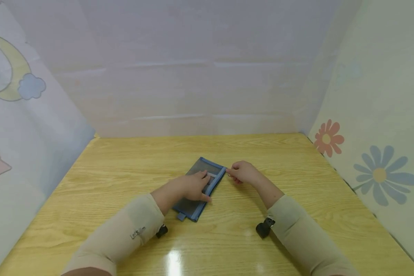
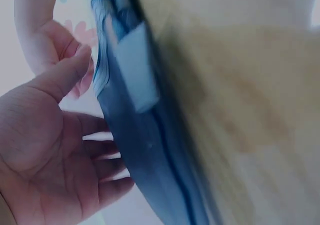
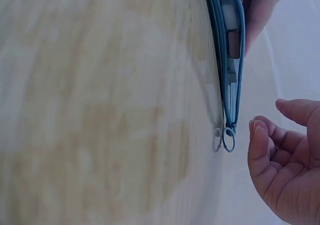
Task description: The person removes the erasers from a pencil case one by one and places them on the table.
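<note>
A flat blue mesh pouch [image 1: 202, 186] lies on the yellow wooden counter [image 1: 296, 214], near the middle, slanted so its far end points to about 1 o'clock; a blue zipper [image 1: 216, 181] runs down its right edge; something flat and pale sits inside it, but I cannot tell what it is.

The left hand [image 1: 190, 186] lies flat on top of the pouch with its fingers straight, pressing it down; in the left wrist view the left hand [image 2: 50, 150] is spread wide, palm up against the blue pouch [image 2: 150, 150].

The right hand [image 1: 244, 172] is at 3 o'clock from the pouch's far end, right beside the zipper's end; its fingers are bent; in the right wrist view the right hand [image 3: 285, 160] is loosely curled and holds nothing; its fingertips are just beside the small ring pull [image 3: 228, 140] at the end of the zipper, not touching it.

Both arms wear light tan sleeves [image 1: 124, 234]; a small black camera [image 1: 264, 228] sits under the right wrist.

White walls [image 1: 200, 65] stand around the counter; the wall at 9 o'clock shows a moon [image 1: 15, 69], the wall at 3 o'clock shows flowers [image 1: 383, 176].
</note>
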`<state>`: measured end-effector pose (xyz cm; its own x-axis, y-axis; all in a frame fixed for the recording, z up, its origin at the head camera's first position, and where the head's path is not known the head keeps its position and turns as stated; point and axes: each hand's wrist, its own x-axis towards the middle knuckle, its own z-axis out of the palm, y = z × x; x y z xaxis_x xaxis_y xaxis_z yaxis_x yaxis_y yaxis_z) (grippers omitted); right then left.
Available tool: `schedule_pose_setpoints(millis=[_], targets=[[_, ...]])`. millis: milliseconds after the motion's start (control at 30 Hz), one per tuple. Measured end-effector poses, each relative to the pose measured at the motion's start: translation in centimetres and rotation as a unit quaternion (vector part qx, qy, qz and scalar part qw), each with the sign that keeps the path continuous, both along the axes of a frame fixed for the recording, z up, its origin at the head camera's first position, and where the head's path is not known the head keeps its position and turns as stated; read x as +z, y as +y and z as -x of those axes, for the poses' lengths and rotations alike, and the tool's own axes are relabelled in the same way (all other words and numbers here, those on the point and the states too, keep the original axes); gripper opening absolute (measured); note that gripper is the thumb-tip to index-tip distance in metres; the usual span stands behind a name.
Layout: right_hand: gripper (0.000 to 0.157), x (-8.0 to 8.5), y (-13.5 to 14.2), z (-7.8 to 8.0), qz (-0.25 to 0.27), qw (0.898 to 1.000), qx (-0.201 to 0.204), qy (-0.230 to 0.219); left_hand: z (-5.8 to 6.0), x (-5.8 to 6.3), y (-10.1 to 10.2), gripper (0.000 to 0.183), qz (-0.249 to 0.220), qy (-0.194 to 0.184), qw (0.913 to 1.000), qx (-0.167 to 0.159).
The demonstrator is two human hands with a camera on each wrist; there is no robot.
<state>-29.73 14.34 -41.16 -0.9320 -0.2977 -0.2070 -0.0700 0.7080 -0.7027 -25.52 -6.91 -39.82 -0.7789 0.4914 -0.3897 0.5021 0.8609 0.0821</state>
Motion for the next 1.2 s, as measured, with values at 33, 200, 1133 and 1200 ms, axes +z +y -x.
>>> schedule_pose_setpoints(millis=[33,200,1133,1200], targets=[[0.035,0.0,0.0,0.0,0.002,1.000,-0.001,-0.001,-0.3,-0.1,0.1,0.090,0.002,0.013,0.9999,0.006],[0.033,0.2,0.0,-0.3,0.011,1.000,-0.001,0.002,-1.3,-0.3,0.5,0.099,0.024,0.057,0.9978,0.025],[0.035,0.1,-0.1,-1.1,0.029,0.999,0.017,-0.005,1.1,-0.5,-1.8,0.066,-0.227,-0.033,0.9625,0.146],[0.035,0.1,-0.1,-1.1,0.027,0.999,0.022,-0.002,1.3,-0.4,-2.1,0.067,-0.240,-0.044,0.9562,0.162]])
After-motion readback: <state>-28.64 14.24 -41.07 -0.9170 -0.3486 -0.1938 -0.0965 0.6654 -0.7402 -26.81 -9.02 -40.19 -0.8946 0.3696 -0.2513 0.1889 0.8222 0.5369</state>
